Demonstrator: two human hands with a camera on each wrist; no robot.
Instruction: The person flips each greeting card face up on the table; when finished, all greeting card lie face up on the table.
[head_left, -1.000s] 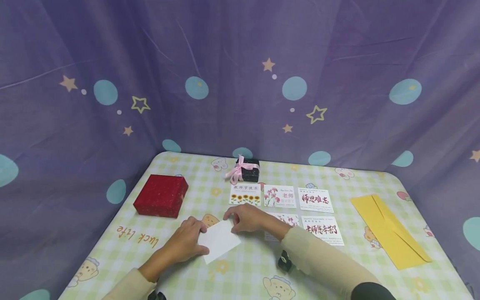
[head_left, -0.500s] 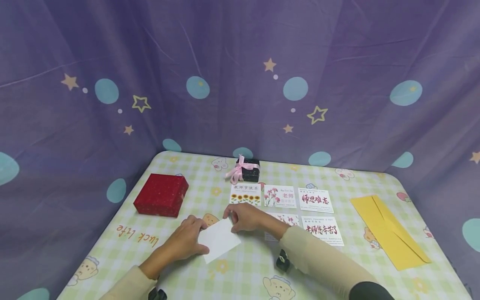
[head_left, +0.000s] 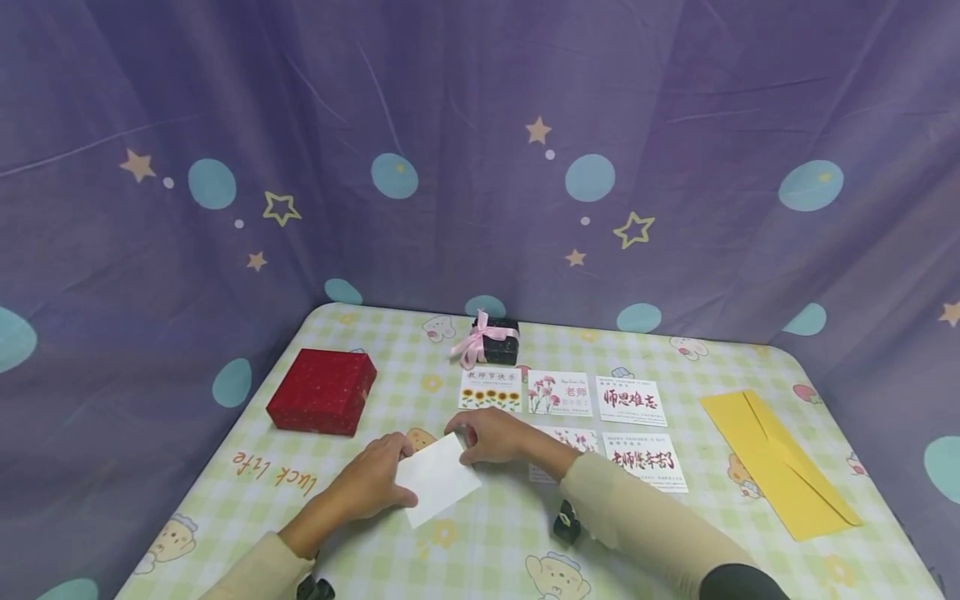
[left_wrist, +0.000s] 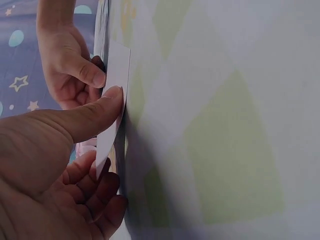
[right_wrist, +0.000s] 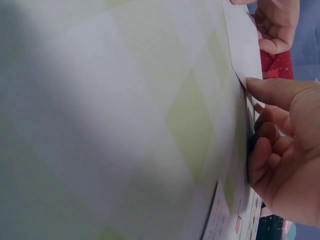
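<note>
A blank white card (head_left: 437,483) is held between both hands at the near middle of the table. My left hand (head_left: 371,479) grips its left side, the thumb on the upper face and the fingers under or behind it. In the left wrist view the card (left_wrist: 114,75) looks slightly bowed and lifted off the cloth. With thumb and curled fingers, my right hand (head_left: 493,435) pinches the card's right edge; its thumb (right_wrist: 272,91) presses on the card in the right wrist view. What is on the card's underside is hidden.
A red box (head_left: 318,392) stands at left. Behind the hands sits a small black box (head_left: 501,343) with a pink ribbon. Several printed cards lie in rows, including a sunflower card (head_left: 490,389); my right forearm partly covers one flower card (head_left: 576,437). A yellow envelope (head_left: 780,462) lies at right.
Almost nothing differs. Both hands keep their hold on the white card in the same spot, and the things on the table have not moved.
</note>
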